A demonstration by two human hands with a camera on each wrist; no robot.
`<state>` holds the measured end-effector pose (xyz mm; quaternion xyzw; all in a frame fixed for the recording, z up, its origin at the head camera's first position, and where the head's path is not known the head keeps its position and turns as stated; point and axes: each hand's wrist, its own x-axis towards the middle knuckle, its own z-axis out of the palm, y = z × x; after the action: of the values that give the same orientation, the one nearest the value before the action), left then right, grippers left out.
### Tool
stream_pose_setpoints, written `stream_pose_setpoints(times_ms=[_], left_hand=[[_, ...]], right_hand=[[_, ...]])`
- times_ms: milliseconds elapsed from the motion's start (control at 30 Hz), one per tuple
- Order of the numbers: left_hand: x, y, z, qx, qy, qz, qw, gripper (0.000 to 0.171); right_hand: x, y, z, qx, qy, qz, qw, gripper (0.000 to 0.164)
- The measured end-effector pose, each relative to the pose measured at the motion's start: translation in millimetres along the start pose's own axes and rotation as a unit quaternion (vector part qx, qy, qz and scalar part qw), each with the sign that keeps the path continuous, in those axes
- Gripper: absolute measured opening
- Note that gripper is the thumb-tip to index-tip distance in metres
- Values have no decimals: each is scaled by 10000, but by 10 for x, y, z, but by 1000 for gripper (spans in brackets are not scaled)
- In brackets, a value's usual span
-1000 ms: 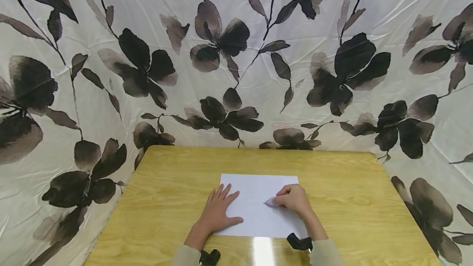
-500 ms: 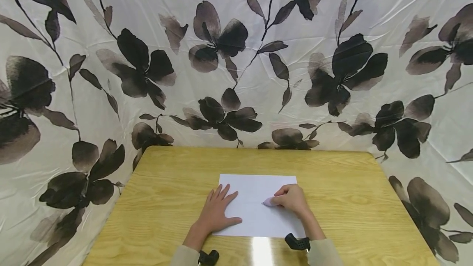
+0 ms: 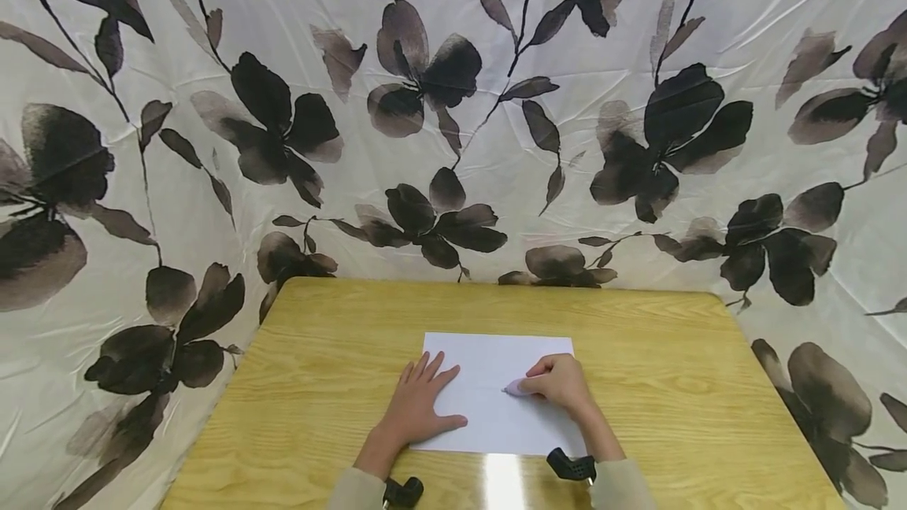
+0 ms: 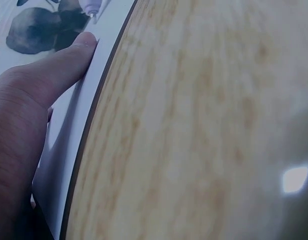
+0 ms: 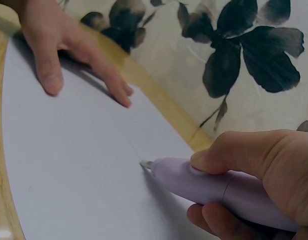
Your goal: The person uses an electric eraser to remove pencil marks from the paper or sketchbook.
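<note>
A white sheet of paper (image 3: 482, 431) lies on the wooden table. My left hand (image 3: 418, 408) rests on its left side, fingers spread and thumb extended; in the left wrist view the thumb (image 4: 58, 70) reaches along the sheet. Over the right half, my right hand (image 3: 563, 382) grips a lavender utility knife (image 5: 194, 175), thumb on top and fingers curled beneath. Its short metal tip (image 5: 146, 164) points left and meets the paper near the middle. A faint line runs from the tip toward the left hand in the right wrist view. The palm side of the left hand is hidden.
The yellow wood-grain table (image 3: 319, 321) extends around the sheet on all sides. Behind it hangs a white cloth (image 3: 524, 203) with dark flowers. Black wrist devices (image 3: 570, 464) sit near both cuffs, and a bright reflection shines at the table's front.
The right hand and the utility knife have shifted slightly left over the paper. My left hand keeps its place on the sheet. The head view sways a little.
</note>
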<state>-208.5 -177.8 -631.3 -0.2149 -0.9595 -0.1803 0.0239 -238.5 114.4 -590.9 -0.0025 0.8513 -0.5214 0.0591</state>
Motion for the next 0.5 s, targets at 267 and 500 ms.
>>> stream_pose_setpoints(times_ms=[267,500], left_hand=[[15,8,2,45,-57,-40,10000,89],[36,-3,17,82,-99,-72,9999,90]], right_hand=[[2,-17,-22,7,78,123,9999,21],[3,-30,-44,18,97,160,9998,23]])
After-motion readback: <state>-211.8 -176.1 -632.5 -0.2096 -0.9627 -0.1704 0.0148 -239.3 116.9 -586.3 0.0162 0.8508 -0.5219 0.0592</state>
